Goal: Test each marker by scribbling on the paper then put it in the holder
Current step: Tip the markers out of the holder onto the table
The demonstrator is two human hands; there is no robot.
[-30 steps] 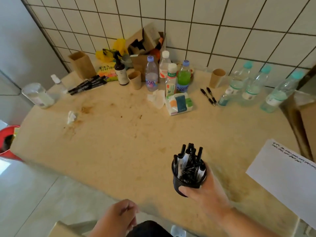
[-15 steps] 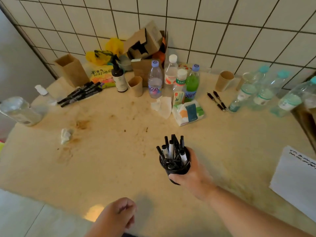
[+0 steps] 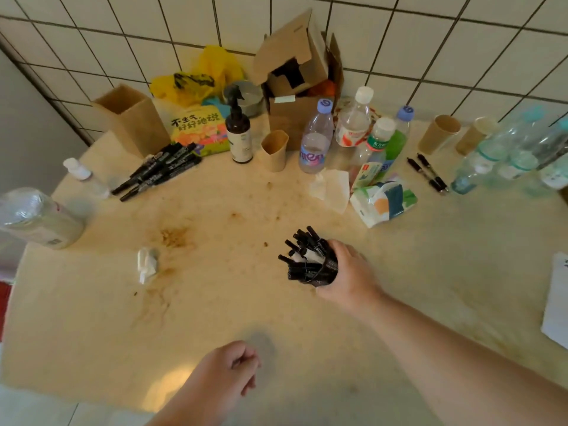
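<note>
Gripping holder (image 3: pixel 322 272) full of markers (image 3: pixel 302 250) in my right hand (image 3: pixel 347 272) | left hand (image 3: pixel 227 373) loosely curled, empty | loose markers (image 3: pixel 159 170) likely untested.

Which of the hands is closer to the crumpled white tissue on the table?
Left. The left hand hangs curled near the table's front edge, below and right of the crumpled tissue. The right hand is farther right, gripping the black holder of markers.

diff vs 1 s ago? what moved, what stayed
The right hand has carried the black holder of markers forward and left over the table, tipping it so the markers now lean left. Its grip on the holder is unchanged. The left hand stays loosely curled and empty at the near edge.
</note>
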